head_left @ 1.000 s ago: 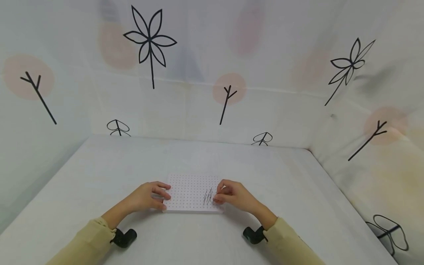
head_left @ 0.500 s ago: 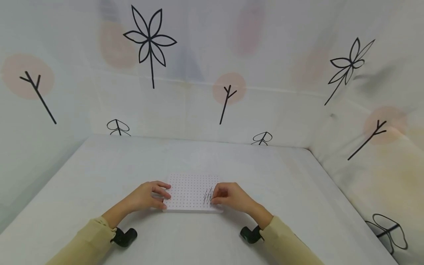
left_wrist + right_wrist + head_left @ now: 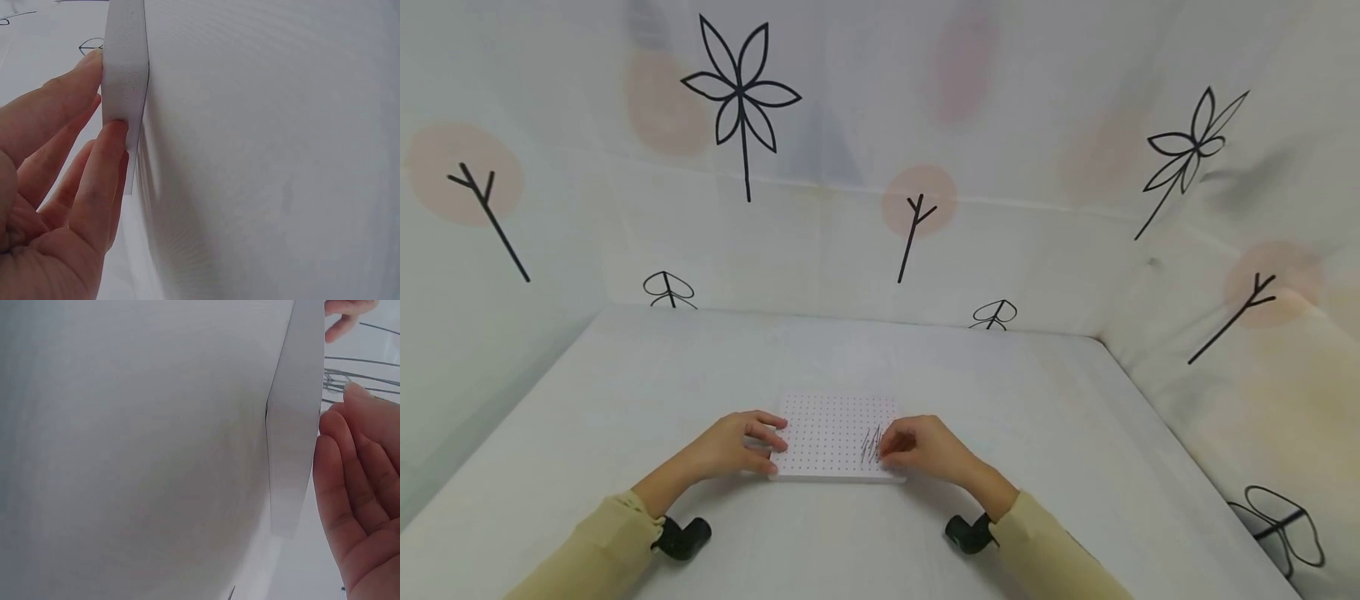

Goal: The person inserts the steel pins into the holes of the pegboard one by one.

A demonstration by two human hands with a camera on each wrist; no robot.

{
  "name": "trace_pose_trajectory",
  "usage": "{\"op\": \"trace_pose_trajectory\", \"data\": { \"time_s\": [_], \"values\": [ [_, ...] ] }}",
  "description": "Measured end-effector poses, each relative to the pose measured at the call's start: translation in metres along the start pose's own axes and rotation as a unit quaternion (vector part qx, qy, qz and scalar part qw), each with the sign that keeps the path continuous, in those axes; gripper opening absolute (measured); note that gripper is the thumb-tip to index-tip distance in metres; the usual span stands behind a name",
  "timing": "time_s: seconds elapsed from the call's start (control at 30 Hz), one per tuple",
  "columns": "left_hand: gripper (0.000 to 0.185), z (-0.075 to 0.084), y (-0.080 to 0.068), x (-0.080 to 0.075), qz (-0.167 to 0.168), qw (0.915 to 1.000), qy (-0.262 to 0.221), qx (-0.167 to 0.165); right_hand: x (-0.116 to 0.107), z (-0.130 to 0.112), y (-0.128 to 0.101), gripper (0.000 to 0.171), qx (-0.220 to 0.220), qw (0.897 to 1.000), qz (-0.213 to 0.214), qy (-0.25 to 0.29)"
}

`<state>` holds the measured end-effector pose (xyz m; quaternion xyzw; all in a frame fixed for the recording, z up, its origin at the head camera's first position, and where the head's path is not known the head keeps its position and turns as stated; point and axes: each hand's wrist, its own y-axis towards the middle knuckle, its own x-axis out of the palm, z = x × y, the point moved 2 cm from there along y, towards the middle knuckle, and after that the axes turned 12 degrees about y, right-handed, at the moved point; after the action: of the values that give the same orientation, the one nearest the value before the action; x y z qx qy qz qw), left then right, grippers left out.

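Observation:
A white pegboard (image 3: 827, 429) with a grid of small holes lies flat on the table. Several thin metal pins (image 3: 871, 444) stand slanted in its right part. My left hand (image 3: 730, 446) rests at the board's left edge, fingers loosely bent; the left wrist view has fingertips (image 3: 114, 128) against its side wall. My right hand (image 3: 928, 446) is over the right edge, thumb and forefinger brought together at the rightmost pin. Up close in the right wrist view, the thumb (image 3: 362, 400) overlaps the pins; the pinch itself is largely hidden behind it.
A white cloth covers the table (image 3: 700, 358). Pale printed fabric walls (image 3: 850, 250) with black plant drawings enclose the back and sides. Black wrist cameras (image 3: 683, 538) hang beneath both sleeves, close above the cloth.
My right hand has shifted slightly left toward the pins, and its thumb and forefinger have drawn closer to them. The left hand and the board stay in place.

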<state>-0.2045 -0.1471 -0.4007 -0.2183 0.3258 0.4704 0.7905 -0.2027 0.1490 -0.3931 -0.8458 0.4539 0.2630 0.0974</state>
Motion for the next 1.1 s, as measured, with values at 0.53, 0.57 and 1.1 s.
{"op": "trace_pose_trajectory", "data": {
  "time_s": [0.53, 0.57, 1.1],
  "values": [
    [0.025, -0.002, 0.002, 0.000, -0.003, 0.9999, -0.009, -0.012, -0.016, 0.007, -0.014, 0.012, 0.004, 1.000, 0.015, -0.009],
    [0.025, -0.002, 0.001, 0.000, -0.004, 0.9999, -0.010, -0.012, -0.017, 0.008, -0.015, 0.012, 0.005, 1.000, 0.016, -0.011],
    [0.024, 0.002, 0.000, -0.001, -0.003, 0.9999, -0.012, -0.011, -0.034, 0.019, -0.029, 0.009, 0.024, 0.998, 0.033, -0.038]
  ]
}}
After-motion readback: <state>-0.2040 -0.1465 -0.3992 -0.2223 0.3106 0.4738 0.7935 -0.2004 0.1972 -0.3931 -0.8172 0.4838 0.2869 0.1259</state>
